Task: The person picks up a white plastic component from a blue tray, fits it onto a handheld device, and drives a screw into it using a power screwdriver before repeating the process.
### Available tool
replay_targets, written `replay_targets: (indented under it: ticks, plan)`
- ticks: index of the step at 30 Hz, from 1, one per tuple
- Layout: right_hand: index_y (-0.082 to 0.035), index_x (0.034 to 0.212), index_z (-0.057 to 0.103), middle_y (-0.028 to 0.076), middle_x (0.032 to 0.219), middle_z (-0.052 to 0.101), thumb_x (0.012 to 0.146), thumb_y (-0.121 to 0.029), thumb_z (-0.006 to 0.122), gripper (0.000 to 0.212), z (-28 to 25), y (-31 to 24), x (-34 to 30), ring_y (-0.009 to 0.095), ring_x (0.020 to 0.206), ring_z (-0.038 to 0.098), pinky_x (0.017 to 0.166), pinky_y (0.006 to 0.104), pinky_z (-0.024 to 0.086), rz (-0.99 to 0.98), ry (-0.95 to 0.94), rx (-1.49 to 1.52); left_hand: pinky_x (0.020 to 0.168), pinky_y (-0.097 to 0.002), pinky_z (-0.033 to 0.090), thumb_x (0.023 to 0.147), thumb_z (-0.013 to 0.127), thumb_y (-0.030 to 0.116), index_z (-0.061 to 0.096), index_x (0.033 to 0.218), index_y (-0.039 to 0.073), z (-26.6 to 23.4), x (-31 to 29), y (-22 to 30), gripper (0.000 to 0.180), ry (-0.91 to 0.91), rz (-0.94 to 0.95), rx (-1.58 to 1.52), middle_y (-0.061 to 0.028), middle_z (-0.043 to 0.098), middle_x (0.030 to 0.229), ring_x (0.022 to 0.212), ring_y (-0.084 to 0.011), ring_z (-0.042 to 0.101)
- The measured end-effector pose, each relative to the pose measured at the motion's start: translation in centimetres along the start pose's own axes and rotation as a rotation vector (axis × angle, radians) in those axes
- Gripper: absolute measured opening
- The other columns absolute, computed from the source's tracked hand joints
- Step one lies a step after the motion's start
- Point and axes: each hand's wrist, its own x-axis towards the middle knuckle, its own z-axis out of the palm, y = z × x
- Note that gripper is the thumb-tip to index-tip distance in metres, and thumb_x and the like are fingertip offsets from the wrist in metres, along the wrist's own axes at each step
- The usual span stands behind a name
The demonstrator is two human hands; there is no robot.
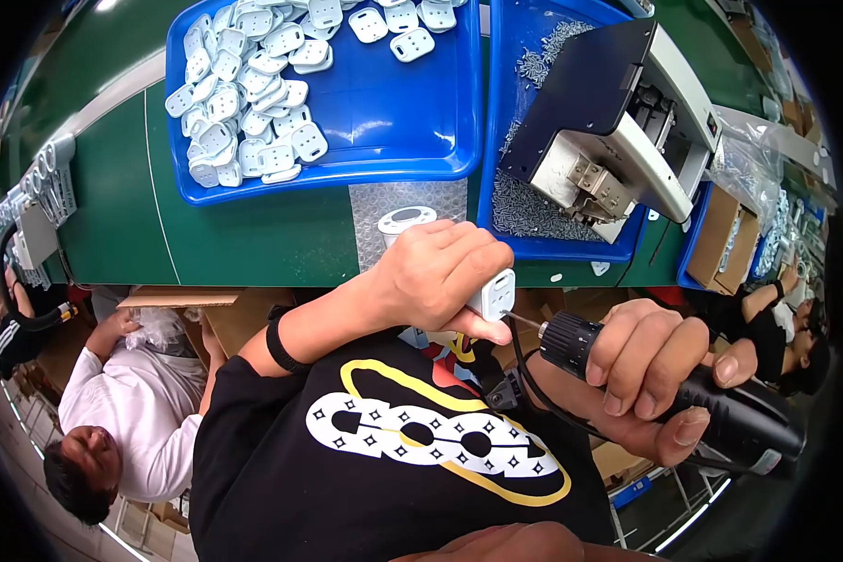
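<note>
My left hand (436, 272) is closed around a small white plastic housing (494, 298), turned so that its end face with small holes points to the right. My right hand (651, 361) grips a black electric screwdriver (745, 417) lying almost level, with the thumb and fingers wrapped round its body. Its thin bit (525, 320) reaches the lower part of the housing's end face; whether a screw sits at the tip is too small to tell. Just beyond my left hand, another white housing (405, 221) with a grey oval top stands on a bubble-wrap sheet (370, 201).
A blue tray (393, 122) holds many white perforated plates, mostly piled at its left. Right of it, another blue tray (525, 245) holds loose screws and a black-and-white screw feeder (618, 122). A cardboard box (726, 239) stands far right. A person in white (150, 393) sits at my left.
</note>
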Motion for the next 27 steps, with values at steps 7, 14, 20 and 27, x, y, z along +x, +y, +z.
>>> replay_targets:
  ticks: [7, 14, 20, 27]
  plan:
    - [-0.013, 0.119, 0.04, 0.003, 0.072, 0.051, 0.097, -0.026, 0.063, 0.034, 0.3, 0.4, 0.1, 0.014, 0.055, 0.054, 0.053, 0.0321, 0.05, 0.022, 0.02, 0.035, 0.055, -0.036, 0.052, 0.081, 0.071, 0.06, 0.055, 0.105, -0.003, 0.1, 0.1, -0.2, 0.069, 0.0, 0.008, 0.016, -0.0123, 0.063, 0.082, 0.065, -0.0273, 0.064]
    - [-0.005, 0.127, 0.042, 0.002, 0.076, 0.051, 0.099, -0.026, 0.053, 0.037, -0.4, 0.9, 0.5, 0.011, 0.056, 0.052, 0.055, 0.0295, 0.048, -0.017, -0.051, 0.102, 0.057, -0.0365, 0.053, 0.081, 0.072, 0.057, 0.055, 0.105, -0.002, -0.1, -0.1, -0.2, 0.066, -0.035, 0.021, -0.016, -0.0119, 0.063, 0.084, 0.066, -0.0279, 0.065]
    - [-0.001, 0.147, 0.032, 0.006, 0.085, 0.053, 0.101, -0.033, 0.048, 0.059, -1.2, 1.7, 3.1, 0.015, 0.059, 0.053, 0.061, 0.0328, 0.049, 0.003, -0.272, 0.144, 0.058, -0.036, 0.052, 0.08, 0.073, 0.056, 0.056, 0.105, -0.001, -0.2, 0.3, -0.1, 0.065, -0.093, 0.02, -0.008, -0.0113, 0.063, 0.084, 0.068, -0.0276, 0.065]
    - [0.001, 0.15, 0.031, 0.007, 0.084, 0.055, 0.1, -0.05, 0.042, 0.073, -1.4, 1.5, 4.8, 0.015, 0.058, 0.053, 0.061, 0.0317, 0.049, 0.196, -0.025, 0.319, 0.063, -0.0361, 0.053, 0.077, 0.075, 0.054, 0.058, 0.102, 0.002, 0.1, 0.8, 0.2, 0.06, -0.107, -0.048, -0.004, -0.0098, 0.061, 0.084, 0.072, -0.0279, 0.066]
